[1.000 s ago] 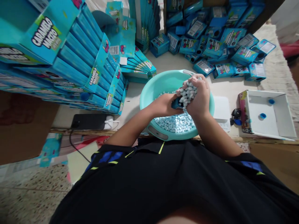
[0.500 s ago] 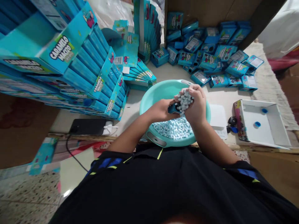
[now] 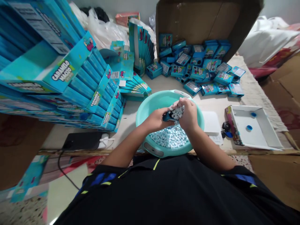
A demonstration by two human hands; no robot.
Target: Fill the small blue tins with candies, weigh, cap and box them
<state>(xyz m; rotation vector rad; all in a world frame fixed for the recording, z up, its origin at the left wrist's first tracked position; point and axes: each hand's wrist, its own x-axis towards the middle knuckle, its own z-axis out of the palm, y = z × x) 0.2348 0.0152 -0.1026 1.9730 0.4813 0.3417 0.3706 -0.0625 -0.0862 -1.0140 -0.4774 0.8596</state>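
My left hand (image 3: 157, 120) is closed around a small blue candy box (image 3: 168, 117), its open end turned toward my right hand. Cupped in my right hand (image 3: 188, 115) is a heap of pale blue candies (image 3: 178, 112), held right against the mouth of the box. Both hands are above a turquoise basin (image 3: 146, 107), close to its right half. Many more candies (image 3: 170, 137) lie loose in the bottom of the basin. The inside of the box is mostly hidden by the candies and fingers.
Stacked display cartons (image 3: 63, 75) rise at the left. Behind the basin, several blue boxes (image 3: 198, 72) lie piled before a big cardboard box (image 3: 194, 18). A white tray (image 3: 262, 131), keys (image 3: 226, 126) and a black phone (image 3: 82, 141) rest along the table's front.
The view has tilted up, so the table sits lower in the picture. Fewer candies show in my right hand, which has moved closer over the box's mouth.
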